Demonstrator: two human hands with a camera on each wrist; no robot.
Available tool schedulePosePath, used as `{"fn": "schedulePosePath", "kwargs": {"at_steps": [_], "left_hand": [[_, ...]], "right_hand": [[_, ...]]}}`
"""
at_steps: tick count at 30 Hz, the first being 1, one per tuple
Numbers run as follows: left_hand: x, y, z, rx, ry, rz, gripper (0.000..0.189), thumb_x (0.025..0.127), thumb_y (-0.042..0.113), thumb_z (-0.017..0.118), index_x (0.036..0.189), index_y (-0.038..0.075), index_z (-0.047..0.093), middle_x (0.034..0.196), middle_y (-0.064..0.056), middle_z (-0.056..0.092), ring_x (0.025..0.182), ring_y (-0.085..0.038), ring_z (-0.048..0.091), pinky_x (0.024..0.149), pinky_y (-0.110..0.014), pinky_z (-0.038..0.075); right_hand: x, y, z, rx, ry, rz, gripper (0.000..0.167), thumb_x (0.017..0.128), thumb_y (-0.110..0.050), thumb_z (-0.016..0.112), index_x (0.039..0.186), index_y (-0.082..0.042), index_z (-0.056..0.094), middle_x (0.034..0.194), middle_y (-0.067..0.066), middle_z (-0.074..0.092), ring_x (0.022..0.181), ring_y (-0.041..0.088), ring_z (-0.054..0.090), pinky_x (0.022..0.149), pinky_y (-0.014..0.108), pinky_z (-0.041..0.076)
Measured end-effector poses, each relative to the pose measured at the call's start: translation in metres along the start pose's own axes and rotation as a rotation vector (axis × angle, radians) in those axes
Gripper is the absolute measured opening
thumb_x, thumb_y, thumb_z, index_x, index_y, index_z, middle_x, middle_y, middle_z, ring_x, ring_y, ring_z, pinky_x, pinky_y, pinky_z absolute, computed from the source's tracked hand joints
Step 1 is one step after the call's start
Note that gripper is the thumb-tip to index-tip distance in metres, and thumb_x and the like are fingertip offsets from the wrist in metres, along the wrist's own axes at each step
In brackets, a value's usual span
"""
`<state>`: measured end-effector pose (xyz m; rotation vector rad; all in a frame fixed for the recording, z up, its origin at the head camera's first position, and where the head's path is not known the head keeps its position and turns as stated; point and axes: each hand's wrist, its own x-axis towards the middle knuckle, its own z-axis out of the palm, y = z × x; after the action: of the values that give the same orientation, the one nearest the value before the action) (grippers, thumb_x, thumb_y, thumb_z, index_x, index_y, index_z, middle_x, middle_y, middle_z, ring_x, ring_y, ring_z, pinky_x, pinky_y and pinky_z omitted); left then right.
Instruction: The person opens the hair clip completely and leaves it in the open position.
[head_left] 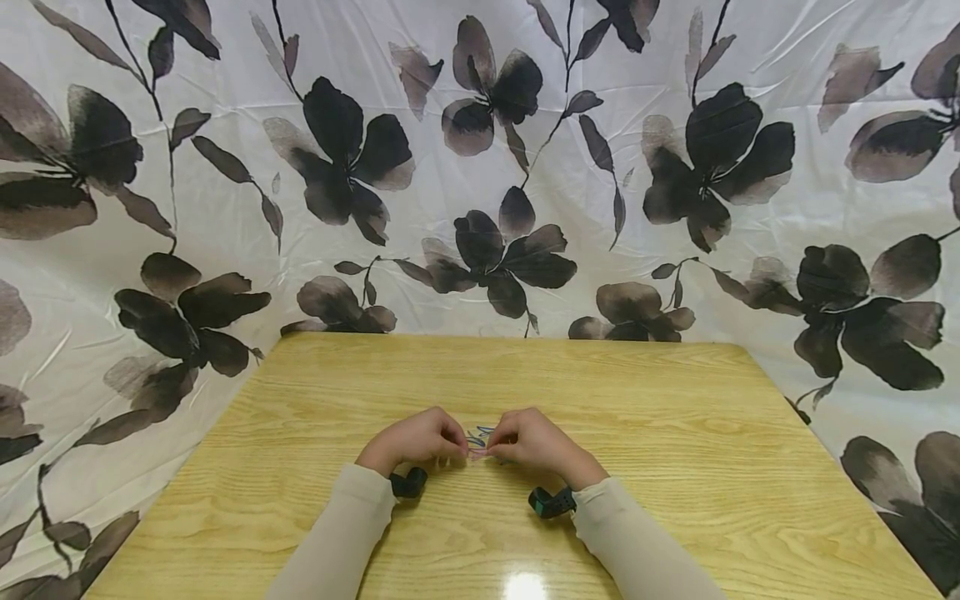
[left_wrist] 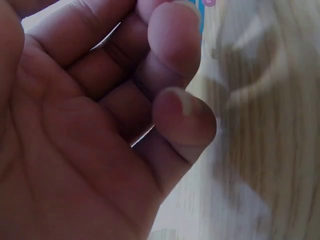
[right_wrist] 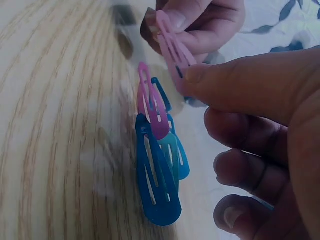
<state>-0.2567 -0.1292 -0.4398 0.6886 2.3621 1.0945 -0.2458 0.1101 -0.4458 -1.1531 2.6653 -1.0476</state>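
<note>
Between my two hands is a pink snap hair clip [right_wrist: 174, 55], gripped from both ends. My left hand [head_left: 422, 440] pinches its narrow end, while the thumb and fingers of my right hand [head_left: 536, 446] pinch the wide end. Just below in the right wrist view lies a small pile: another pink clip [right_wrist: 159, 125], a dark blue clip [right_wrist: 156, 212], a teal clip [right_wrist: 174, 155] and more blue ones partly hidden beneath. In the left wrist view the palm and curled fingers fill the frame, with the clip mostly out of sight.
The pile rests on a light wood-grain table [head_left: 480, 375]. Behind it hangs a white cloth [head_left: 420, 317] with dark flower prints. Each wrist wears a black strap camera, one at the left wrist [head_left: 409, 483] and one at the right wrist [head_left: 551, 502].
</note>
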Motion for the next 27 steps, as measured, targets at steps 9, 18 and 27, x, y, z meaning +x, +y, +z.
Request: {"fn": "schedulePosePath", "kwargs": {"at_steps": [9, 18, 27], "left_hand": [[0.0, 0.004, 0.006, 0.011, -0.008, -0.039, 0.008, 0.087, 0.011, 0.069, 0.081, 0.008, 0.074, 0.066, 0.001, 0.06, 0.048, -0.01, 0.039, 0.049, -0.025, 0.037], [0.003, 0.002, 0.009, 0.092, -0.005, -0.005, 0.01, 0.084, 0.011, 0.07, 0.074, 0.011, 0.073, 0.064, 0.006, 0.059, 0.05, -0.01, 0.042, 0.05, -0.025, 0.038], [0.005, 0.0, 0.012, 0.148, 0.016, -0.009, 0.014, 0.084, 0.011, 0.069, 0.07, 0.014, 0.071, 0.065, 0.007, 0.058, 0.054, -0.011, 0.046, 0.052, -0.025, 0.041]], "right_hand": [[0.0, 0.0, 0.004, -0.082, -0.038, 0.001, 0.007, 0.088, -0.022, 0.073, 0.088, -0.018, 0.078, 0.082, -0.009, 0.064, 0.071, 0.0, 0.053, 0.065, 0.019, 0.046], [0.0, -0.003, 0.006, -0.163, -0.06, -0.008, 0.008, 0.087, -0.022, 0.073, 0.09, -0.018, 0.078, 0.086, -0.007, 0.068, 0.074, 0.0, 0.057, 0.068, 0.018, 0.048], [0.0, -0.003, 0.009, -0.216, -0.084, 0.002, 0.008, 0.09, -0.022, 0.07, 0.09, -0.018, 0.078, 0.086, -0.008, 0.068, 0.075, 0.0, 0.057, 0.068, 0.018, 0.048]]}}
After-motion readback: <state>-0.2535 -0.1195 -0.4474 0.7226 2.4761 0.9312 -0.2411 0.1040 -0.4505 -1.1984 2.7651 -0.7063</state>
